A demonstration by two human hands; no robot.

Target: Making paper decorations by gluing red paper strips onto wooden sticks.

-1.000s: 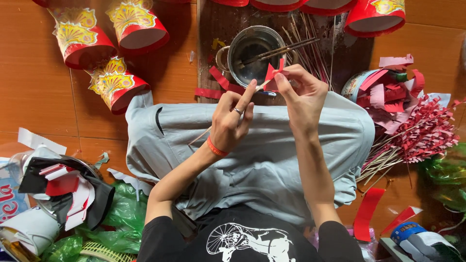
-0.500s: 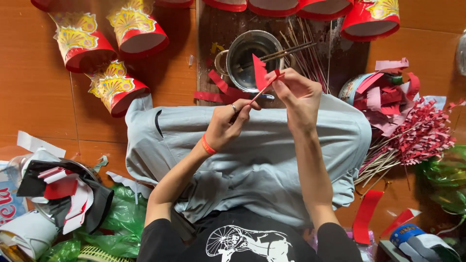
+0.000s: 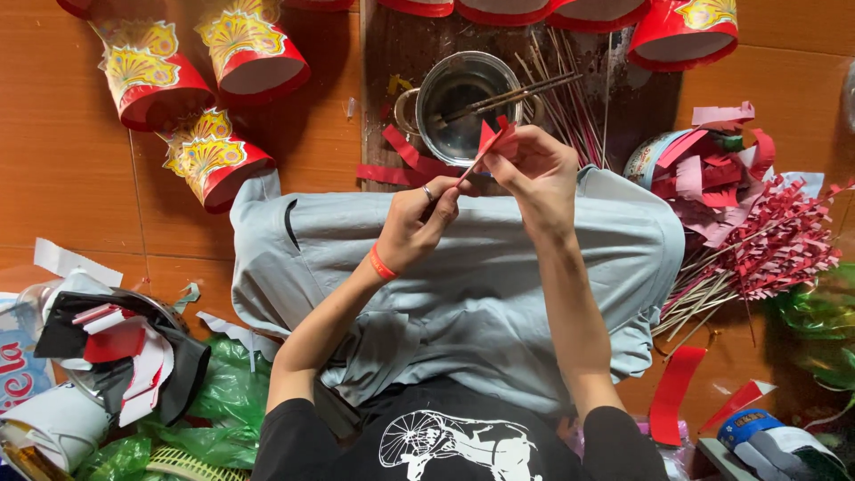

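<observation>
My left hand (image 3: 423, 218), with a ring and an orange wristband, pinches the lower end of a thin stick (image 3: 469, 167). My right hand (image 3: 534, 169) holds a small piece of red paper (image 3: 495, 135) at the stick's upper end, fingers pinched around it. Both hands are raised over a grey cloth (image 3: 499, 294) spread across my lap. Just beyond them a metal pot (image 3: 457, 100) stands on a dark wooden board (image 3: 392, 53), with sticks resting in it.
Red and gold paper cones (image 3: 209, 156) lie at the upper left. A bundle of red-fringed sticks (image 3: 766, 245) and a tin of pink paper scraps (image 3: 704, 165) sit at the right. Red strips (image 3: 672, 392), green plastic (image 3: 223, 401) and a scrap-filled bowl (image 3: 116, 356) lie around.
Both hands have dropped slightly and come closer together. The red paper has been turned and wrapped tighter around the tip of the stick.
</observation>
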